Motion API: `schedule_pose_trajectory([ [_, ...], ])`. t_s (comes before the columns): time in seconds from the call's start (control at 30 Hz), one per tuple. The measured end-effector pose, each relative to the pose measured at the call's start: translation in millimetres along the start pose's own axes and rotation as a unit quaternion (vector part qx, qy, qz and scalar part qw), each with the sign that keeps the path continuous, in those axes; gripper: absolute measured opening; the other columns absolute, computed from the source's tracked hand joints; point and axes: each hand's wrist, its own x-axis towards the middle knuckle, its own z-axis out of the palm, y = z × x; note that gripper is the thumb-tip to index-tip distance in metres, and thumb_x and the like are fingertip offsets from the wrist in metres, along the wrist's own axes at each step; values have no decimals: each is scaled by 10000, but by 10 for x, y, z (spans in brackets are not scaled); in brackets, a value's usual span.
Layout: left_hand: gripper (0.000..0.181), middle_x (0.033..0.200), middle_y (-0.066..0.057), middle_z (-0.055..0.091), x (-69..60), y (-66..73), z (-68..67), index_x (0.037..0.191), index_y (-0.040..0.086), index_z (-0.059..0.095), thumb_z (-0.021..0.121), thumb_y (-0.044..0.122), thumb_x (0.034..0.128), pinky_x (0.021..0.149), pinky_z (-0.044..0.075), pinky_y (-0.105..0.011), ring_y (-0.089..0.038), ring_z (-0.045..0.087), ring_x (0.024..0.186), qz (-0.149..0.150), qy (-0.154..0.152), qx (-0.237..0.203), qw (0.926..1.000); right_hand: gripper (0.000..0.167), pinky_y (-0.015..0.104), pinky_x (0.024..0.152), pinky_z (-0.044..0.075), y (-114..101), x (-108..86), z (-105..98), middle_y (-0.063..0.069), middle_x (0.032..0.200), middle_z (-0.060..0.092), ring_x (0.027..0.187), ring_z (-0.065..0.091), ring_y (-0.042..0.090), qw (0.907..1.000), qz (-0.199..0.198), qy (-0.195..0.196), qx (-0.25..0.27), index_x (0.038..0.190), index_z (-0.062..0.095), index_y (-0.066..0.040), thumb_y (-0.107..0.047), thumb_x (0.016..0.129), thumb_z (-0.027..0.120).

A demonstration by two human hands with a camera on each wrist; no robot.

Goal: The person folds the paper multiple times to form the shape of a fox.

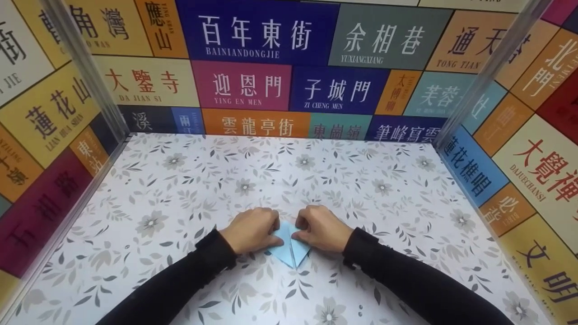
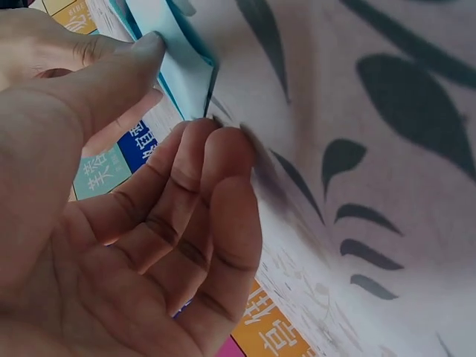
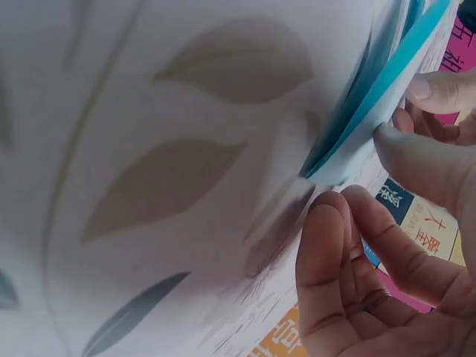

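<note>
Low in the middle of the head view, a light blue folded paper (image 1: 284,256) lies on the tabletop, its near end pointed and a slit running down its centre. My left hand (image 1: 253,231) pinches its left side, the thumb laid on top. On the opposite side my right hand (image 1: 326,229) grips the paper in the same way. Seen from the left wrist, the paper (image 2: 186,71) has several layers under the thumb, with the other fingers curled near its corner. The right wrist view shows the paper's layered edge (image 3: 372,97) slightly spread.
A white tabletop (image 1: 289,176) printed with grey flowers and leaves lies under both hands. Panels of coloured signs with Chinese characters stand at the back (image 1: 253,34), left (image 1: 49,113) and right (image 1: 537,149). Clear strips run along the corners where the panels meet.
</note>
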Motion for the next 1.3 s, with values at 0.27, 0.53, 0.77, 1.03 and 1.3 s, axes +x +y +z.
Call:
schedule_pose_trajectory([
  [0.27,344,853,5,702,-28,-7,18,1030,87,772,997,326,928,664,552,-384,-167,619,739,-53,96,-15,9999,332,289,732,596,36,-30,-75,84,898,804,772,670,121,9985,436,-302,139,983,802,-48,-298,915,1010],
  [0.53,367,850,18,686,-40,-8,57,1042,89,774,979,378,947,670,564,-393,-166,611,740,-250,74,-90,9996,341,281,703,566,23,-35,-76,-9,819,765,714,619,83,9946,886,-506,179,895,783,-84,-325,888,1024],
  [0.77,376,857,24,679,-44,-26,70,1057,105,775,979,401,945,698,573,-394,-161,615,751,-504,60,-324,9982,311,250,687,522,18,-33,-76,-47,780,716,696,588,65,9915,1040,-559,550,848,751,-120,-271,880,1021],
  [1.03,349,837,39,700,-26,-32,85,1000,138,768,983,403,930,688,556,-374,-149,630,729,-620,-24,-568,9965,305,231,707,511,54,-44,-104,-40,813,706,734,595,74,9856,1191,-733,954,858,734,-124,-248,913,1008],
  [1.3,293,799,66,680,5,-24,46,950,159,754,971,357,951,674,522,-338,-129,604,707,-420,43,-615,9972,316,225,709,497,78,-65,-152,-45,818,699,739,595,73,9831,1238,-775,1102,901,721,-117,-267,931,999],
])
